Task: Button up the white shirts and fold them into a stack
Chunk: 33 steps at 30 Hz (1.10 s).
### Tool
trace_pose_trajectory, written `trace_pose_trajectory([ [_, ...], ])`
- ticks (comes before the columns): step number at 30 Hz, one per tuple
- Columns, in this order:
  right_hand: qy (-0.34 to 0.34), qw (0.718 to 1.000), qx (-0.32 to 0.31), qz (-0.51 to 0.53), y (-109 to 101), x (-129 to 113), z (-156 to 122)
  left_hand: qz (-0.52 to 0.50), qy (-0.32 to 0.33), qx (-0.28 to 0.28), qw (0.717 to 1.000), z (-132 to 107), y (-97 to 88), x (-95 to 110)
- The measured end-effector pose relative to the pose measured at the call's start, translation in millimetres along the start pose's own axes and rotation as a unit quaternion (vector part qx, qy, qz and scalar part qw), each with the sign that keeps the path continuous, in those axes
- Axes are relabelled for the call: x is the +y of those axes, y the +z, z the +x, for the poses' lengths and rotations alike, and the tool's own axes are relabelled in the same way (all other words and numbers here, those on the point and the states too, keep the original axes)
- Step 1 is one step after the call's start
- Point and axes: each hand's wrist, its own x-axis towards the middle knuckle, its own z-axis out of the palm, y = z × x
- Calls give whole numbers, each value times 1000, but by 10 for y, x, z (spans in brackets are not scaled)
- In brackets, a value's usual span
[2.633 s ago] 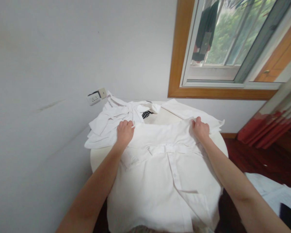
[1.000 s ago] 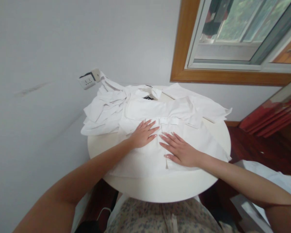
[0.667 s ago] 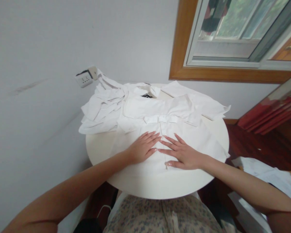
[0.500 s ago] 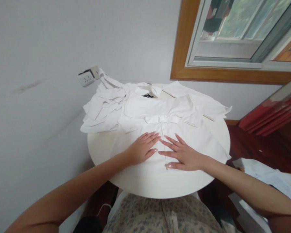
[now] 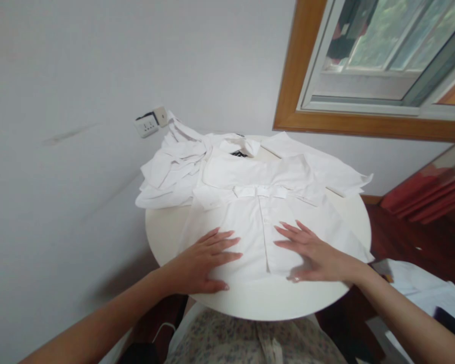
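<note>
A white buttoned shirt (image 5: 250,222) lies spread on a round cream table (image 5: 261,306), its collar away from me and its button strip running down the middle. My left hand (image 5: 212,258) rests over the shirt's lower left part, fingers spread, the thumb near the hem. Over the lower right part is my right hand (image 5: 307,253), palm down with fingers apart, a shadow beneath it. Neither hand grips the fabric. Across the shirt's upper part lies folded white cloth (image 5: 258,172).
Crumpled white garments (image 5: 170,172) are heaped at the table's back left, beside a wall socket (image 5: 147,125). Another white piece (image 5: 318,164) lies at the back right. A wooden window frame (image 5: 364,124) is behind. White papers or cloth (image 5: 424,283) sit lower right.
My hands have moved apart from the button strip, left hand to the left and right hand to the right, and both nearer to me. The view has shifted slightly.
</note>
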Motion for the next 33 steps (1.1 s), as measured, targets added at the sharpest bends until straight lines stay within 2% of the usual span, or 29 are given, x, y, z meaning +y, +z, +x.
trace_pose_trajectory([
  [2,-4,1000,-11,13,-55,-2,-98,17,6,16,1000,-36,19,23],
  [6,14,1000,17,4,-56,-93,-191,65,-5,46,997,-34,84,104],
  [10,17,997,63,-44,73,-179,-184,116,-25,33,992,9,163,143],
  [14,27,990,107,-84,229,-158,-181,116,-58,26,991,6,178,90],
  [19,65,987,121,-87,247,-31,-304,87,-165,-9,982,-65,-24,-2],
  [24,163,973,126,-102,135,110,-590,75,-291,-15,954,-186,-319,-86],
  [26,224,957,141,-120,103,194,-728,76,-323,7,943,-229,-416,-131],
  [30,335,911,186,-153,44,408,-986,22,-365,103,925,-275,-545,-282],
  [33,378,888,225,-135,-59,535,-1086,-41,-416,193,888,-244,-586,-452],
])
